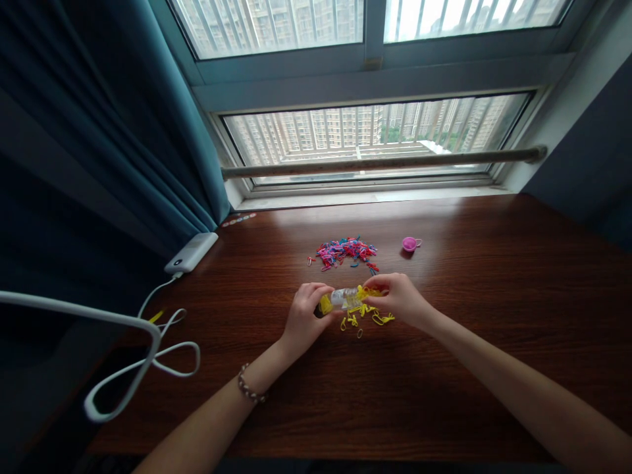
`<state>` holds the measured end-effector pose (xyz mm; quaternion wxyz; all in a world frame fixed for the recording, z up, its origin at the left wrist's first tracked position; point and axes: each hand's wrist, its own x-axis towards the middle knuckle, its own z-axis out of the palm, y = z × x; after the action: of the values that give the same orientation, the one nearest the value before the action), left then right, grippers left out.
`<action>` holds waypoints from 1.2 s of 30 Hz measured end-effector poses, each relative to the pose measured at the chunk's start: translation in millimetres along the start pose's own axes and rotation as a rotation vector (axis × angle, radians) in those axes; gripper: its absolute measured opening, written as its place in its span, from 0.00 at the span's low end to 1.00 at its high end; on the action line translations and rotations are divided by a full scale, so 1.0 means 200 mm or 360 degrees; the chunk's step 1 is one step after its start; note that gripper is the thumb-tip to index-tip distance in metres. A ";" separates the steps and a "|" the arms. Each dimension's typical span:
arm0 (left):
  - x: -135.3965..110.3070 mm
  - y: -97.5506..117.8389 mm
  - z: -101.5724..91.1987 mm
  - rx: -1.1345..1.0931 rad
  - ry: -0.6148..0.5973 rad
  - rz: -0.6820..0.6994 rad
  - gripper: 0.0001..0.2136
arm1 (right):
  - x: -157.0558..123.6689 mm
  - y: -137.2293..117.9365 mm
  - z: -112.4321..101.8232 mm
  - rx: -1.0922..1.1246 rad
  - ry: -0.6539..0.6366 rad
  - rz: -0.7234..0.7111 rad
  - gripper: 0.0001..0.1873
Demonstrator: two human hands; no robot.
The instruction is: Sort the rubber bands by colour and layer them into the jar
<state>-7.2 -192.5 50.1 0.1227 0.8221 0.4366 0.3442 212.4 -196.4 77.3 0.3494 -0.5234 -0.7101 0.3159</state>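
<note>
My left hand (307,311) is closed around a small clear bottle (344,297) lying on its side, partly filled with yellow rubber bands. At the bottle's mouth, my right hand (401,297) pinches a few yellow bands (369,293). More loose yellow bands (365,318) lie on the wooden table (444,368) just below both hands. Farther back sits a pile of pink, red and blue bands (345,251).
A small pink cap (409,244) lies right of the coloured pile. A white power bank (191,252) with a white cable (168,342) rests at the table's left edge beside a teal curtain (123,125). The window and a rail (385,162) run behind the table.
</note>
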 end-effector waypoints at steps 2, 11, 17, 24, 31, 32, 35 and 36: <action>0.00 0.01 0.00 0.0001 0.0017 -0.0003 0.15 | 0.00 -0.02 0.00 -0.0096 0.0075 -0.0022 0.09; 0.00 0.02 0.01 -0.0029 0.0038 -0.0054 0.15 | -0.03 -0.09 0.01 -0.0063 0.0292 -0.0206 0.06; 0.00 0.03 0.01 -0.0065 0.0030 -0.0077 0.14 | -0.04 -0.10 0.05 -0.0093 0.0307 -0.0377 0.05; 0.00 0.03 0.00 -0.0078 0.0073 -0.0098 0.13 | -0.05 -0.13 0.06 -0.0052 0.0278 -0.0378 0.11; -0.01 0.02 0.01 -0.0097 0.0081 -0.0060 0.15 | -0.05 -0.11 0.06 -0.0197 0.0540 -0.0348 0.02; -0.01 0.02 0.01 -0.0107 0.0080 -0.0058 0.15 | -0.05 -0.11 0.07 -0.0245 0.0540 -0.0401 0.02; -0.01 0.03 0.01 -0.0142 0.0083 -0.0066 0.15 | -0.06 -0.10 0.08 -0.0307 0.0538 -0.0516 0.03; -0.01 0.03 0.01 -0.0153 0.0085 -0.0067 0.15 | -0.07 -0.10 0.08 -0.0317 0.0551 -0.0535 0.03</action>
<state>-2.6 -197.8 49.8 0.1575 0.7964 0.4398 0.3840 191.3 -215.3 82.4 0.4599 -0.4762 -0.7444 0.0876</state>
